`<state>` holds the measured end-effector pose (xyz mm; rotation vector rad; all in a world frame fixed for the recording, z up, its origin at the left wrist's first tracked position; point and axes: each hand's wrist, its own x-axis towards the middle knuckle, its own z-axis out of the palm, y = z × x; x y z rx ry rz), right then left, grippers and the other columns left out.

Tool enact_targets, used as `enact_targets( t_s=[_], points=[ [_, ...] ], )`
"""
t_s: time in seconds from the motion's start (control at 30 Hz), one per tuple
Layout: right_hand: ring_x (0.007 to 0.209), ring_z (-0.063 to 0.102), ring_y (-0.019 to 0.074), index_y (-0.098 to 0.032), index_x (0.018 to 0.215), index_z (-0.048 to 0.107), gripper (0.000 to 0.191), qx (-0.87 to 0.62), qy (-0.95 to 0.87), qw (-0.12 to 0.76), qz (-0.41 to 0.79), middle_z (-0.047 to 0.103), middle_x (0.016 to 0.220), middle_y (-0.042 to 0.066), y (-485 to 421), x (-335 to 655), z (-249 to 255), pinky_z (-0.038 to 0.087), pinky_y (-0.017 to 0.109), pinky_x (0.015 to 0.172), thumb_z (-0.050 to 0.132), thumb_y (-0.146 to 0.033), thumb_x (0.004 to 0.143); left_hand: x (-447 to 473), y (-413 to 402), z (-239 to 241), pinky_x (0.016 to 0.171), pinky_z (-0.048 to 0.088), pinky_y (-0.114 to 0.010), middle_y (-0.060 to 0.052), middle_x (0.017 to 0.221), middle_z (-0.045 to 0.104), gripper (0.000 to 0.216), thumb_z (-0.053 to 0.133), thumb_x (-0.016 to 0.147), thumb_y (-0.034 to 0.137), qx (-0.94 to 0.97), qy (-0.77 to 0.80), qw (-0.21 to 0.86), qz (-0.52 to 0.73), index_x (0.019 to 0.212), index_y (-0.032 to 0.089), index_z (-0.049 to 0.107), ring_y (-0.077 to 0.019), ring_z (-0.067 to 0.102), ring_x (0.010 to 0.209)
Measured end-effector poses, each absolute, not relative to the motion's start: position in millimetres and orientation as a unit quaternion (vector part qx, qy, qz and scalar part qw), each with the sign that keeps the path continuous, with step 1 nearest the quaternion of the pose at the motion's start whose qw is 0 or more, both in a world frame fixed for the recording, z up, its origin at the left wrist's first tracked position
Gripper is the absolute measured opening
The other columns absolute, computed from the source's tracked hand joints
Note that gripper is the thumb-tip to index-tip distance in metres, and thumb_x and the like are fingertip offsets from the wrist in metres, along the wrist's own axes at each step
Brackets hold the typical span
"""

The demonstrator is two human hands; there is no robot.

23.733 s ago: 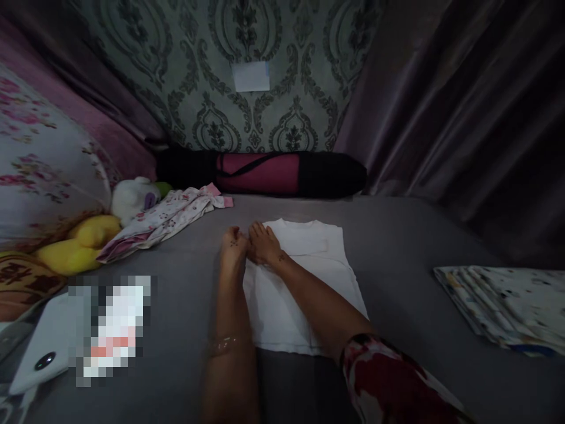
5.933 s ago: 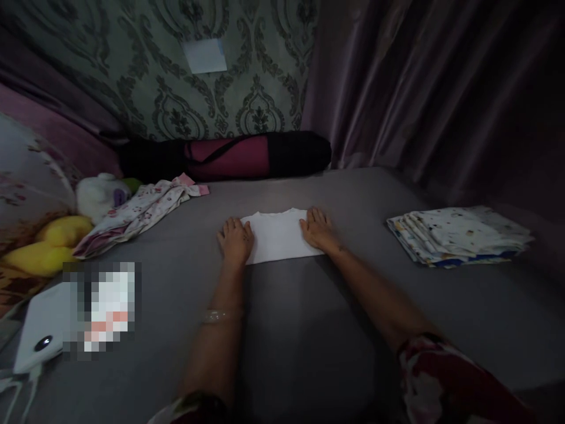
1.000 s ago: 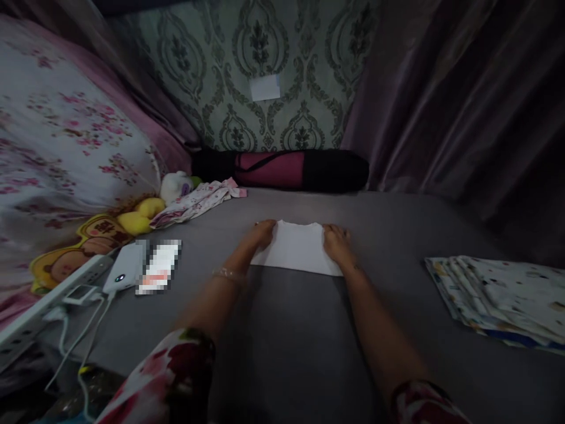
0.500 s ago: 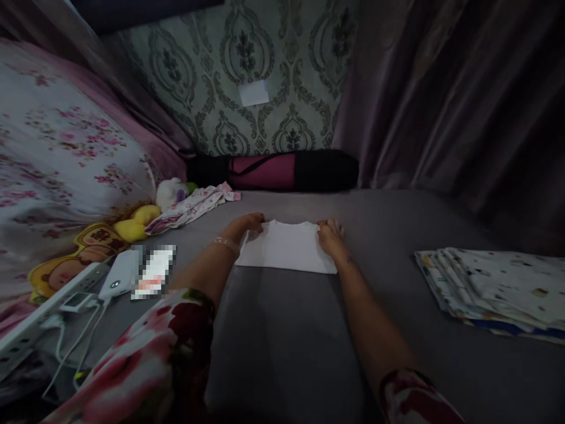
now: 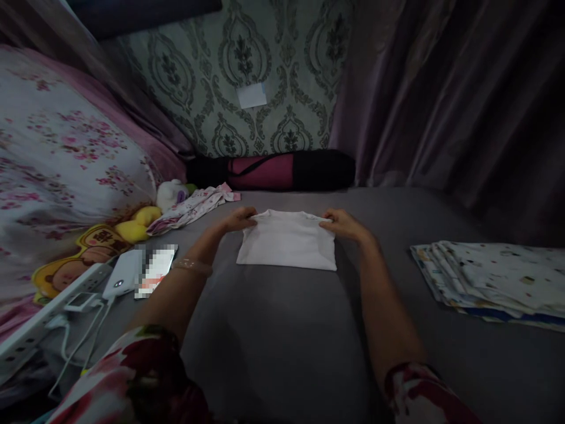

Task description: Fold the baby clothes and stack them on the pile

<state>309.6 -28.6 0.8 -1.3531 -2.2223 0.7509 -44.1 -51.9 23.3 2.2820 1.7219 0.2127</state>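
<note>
A folded white garment (image 5: 286,242) lies on the grey bed sheet (image 5: 286,330) in front of me. My left hand (image 5: 241,218) pinches its far left corner, and my right hand (image 5: 342,222) pinches its far right corner. The far edge of the garment is lifted a little off the sheet, while the near edge rests flat. Both hands are closed on the cloth.
A stack of folded patterned cloths (image 5: 489,274) sits at the right. A floral garment (image 5: 192,206), soft toys (image 5: 136,218), a power bank (image 5: 121,281) with cables and a floral pillow (image 5: 57,171) lie at the left. A rolled mat (image 5: 273,171) lies against the wall; curtains hang on the right.
My hands went from resting at the garment's sides to gripping its far corners, and the far edge has lifted. The view shifted slightly.
</note>
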Motion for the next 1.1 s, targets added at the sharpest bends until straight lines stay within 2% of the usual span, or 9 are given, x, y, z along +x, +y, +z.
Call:
enact_targets(
  t_s=[0.23,0.37,0.53,0.6,0.7,0.77,0.83,0.93,1.1],
  points=[
    [0.067,0.053,0.0133,-0.018,0.09,0.066,0.035,-0.387,-0.803,0.267,0.366,0.061,0.075,-0.001,-71.4,331.5,58.8,0.039,0.025,0.061,0.065,-0.049,0.076,-55.3,-94.5,89.7,0.077,0.048,-0.026,-0.004,0.099,0.071,0.034,0.059,0.078,0.044,0.782,0.514,0.341,0.092,0.101,0.02,0.066,-0.0187,0.063,0.091],
    [0.072,0.057,0.0153,-0.019,0.092,0.067,0.042,-0.372,-0.78,0.275,0.422,0.064,0.078,0.001,-87.0,339.5,72.7,0.044,0.027,0.064,0.069,-0.056,0.072,-57.7,-105.5,100.6,0.072,0.049,-0.025,-0.002,0.091,0.072,0.031,0.06,0.077,0.046,0.775,0.524,0.349,0.054,0.093,0.022,0.07,-0.018,0.065,0.084],
    [0.074,0.06,0.0168,-0.019,0.093,0.069,0.044,-0.387,-0.755,0.302,0.434,0.067,0.08,0.002,-81.8,344.2,66.8,0.047,0.029,0.066,0.071,-0.056,0.071,-49.1,-97.1,91.6,0.068,0.049,-0.024,-0.002,0.083,0.072,0.029,0.06,0.075,0.046,0.789,0.506,0.336,0.095,0.087,0.021,0.071,-0.0169,0.065,0.078],
    [0.073,0.06,0.0169,-0.019,0.094,0.07,0.042,-0.398,-0.76,0.328,0.395,0.067,0.079,0.002,-76.3,344.5,63.6,0.047,0.029,0.066,0.07,-0.055,0.073,-40.8,-91.8,89.9,0.066,0.049,-0.024,-0.002,0.078,0.07,0.029,0.06,0.076,0.046,0.798,0.504,0.306,0.124,0.086,0.02,0.07,-0.0162,0.064,0.075],
    [0.078,0.061,0.018,-0.019,0.094,0.071,0.035,-0.406,-0.759,0.411,0.298,0.069,0.086,0.003,-67.8,343.9,61.1,0.048,0.031,0.07,0.067,-0.049,0.077,-28.7,-83.8,87.9,0.068,0.049,-0.025,-0.003,0.08,0.069,0.033,0.055,0.082,0.044,0.797,0.525,0.184,0.235,0.093,0.017,0.069,-0.0164,0.062,0.075],
    [0.084,0.061,0.0188,-0.019,0.097,0.072,0.031,-0.406,-0.754,0.461,0.233,0.07,0.093,0.004,-62.4,343.9,59.4,0.048,0.032,0.075,0.066,-0.043,0.078,-23.9,-78.8,82.4,0.076,0.049,-0.03,-0.005,0.087,0.07,0.033,0.05,0.086,0.04,0.78,0.538,0.075,0.311,0.101,0.016,0.067,-0.0174,0.062,0.08],
    [0.086,0.061,0.0188,-0.019,0.097,0.072,0.027,-0.402,-0.762,0.466,0.203,0.07,0.094,0.004,-56.9,344.4,55.4,0.048,0.031,0.077,0.064,-0.037,0.078,-23.2,-75.5,70.0,0.091,0.047,-0.036,-0.006,0.095,0.071,0.031,0.046,0.089,0.033,0.775,0.539,-0.012,0.329,0.105,0.017,0.067,-0.0183,0.063,0.086],
    [0.08,0.061,0.0177,-0.019,0.09,0.073,0.021,-0.403,-0.802,0.369,0.242,0.07,0.084,0.001,-48.6,344.6,42.6,0.047,0.029,0.073,0.063,-0.028,0.073,-28.0,-77.2,36.8,0.109,0.032,-0.045,-0.005,0.101,0.072,0.032,0.041,0.087,0.019,0.801,0.536,-0.058,0.262,0.106,0.021,0.067,-0.0183,0.064,0.096],
    [0.065,0.059,0.0133,-0.022,0.076,0.075,0.018,-0.438,-0.821,0.075,0.359,0.068,0.068,-0.003,-41.0,336.4,18.1,0.045,0.023,0.062,0.066,-0.016,0.062,-38.1,-97.3,-26.6,0.116,0.021,-0.048,-0.003,0.106,0.072,0.04,0.041,0.079,0.011,0.839,0.532,0.023,0.113,0.107,0.025,0.067,-0.0175,0.064,0.105]
  ],
)
